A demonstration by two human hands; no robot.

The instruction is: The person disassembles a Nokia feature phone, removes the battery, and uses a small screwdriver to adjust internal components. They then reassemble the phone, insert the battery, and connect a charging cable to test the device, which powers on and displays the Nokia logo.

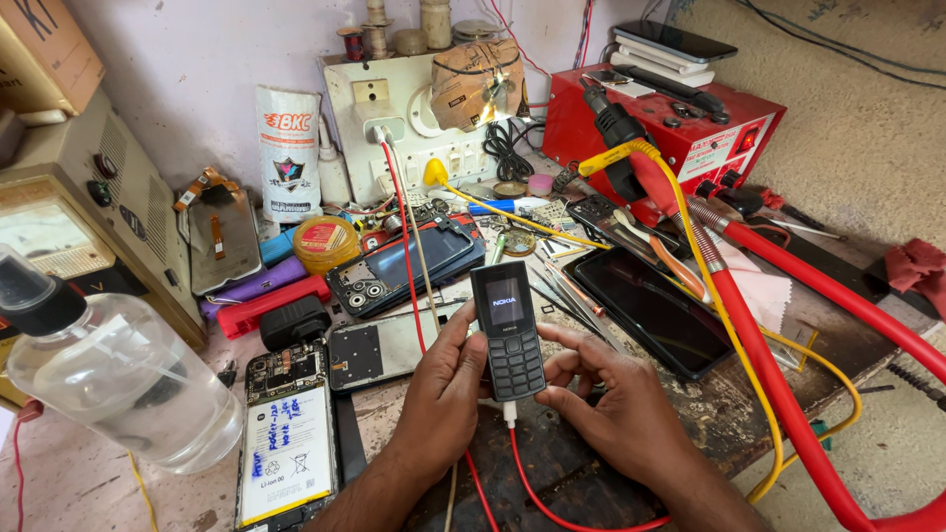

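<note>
Biggest thing near you is one clear plastic bottle (123,379), rounded, at far left. Then one opened smartphone (287,433) with its flat battery showing. Your left hand (443,394) and right hand (616,404) both clasp one small black keypad phone (508,330), upright over the bench, one thin red cable (552,507) plugged underneath.

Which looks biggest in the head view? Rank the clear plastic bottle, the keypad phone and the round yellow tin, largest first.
1. Clear plastic bottle, though it sits nearest the camera, which exaggerates it.
2. Keypad phone, held between left hand and right hand.
3. Round yellow tin.
</note>
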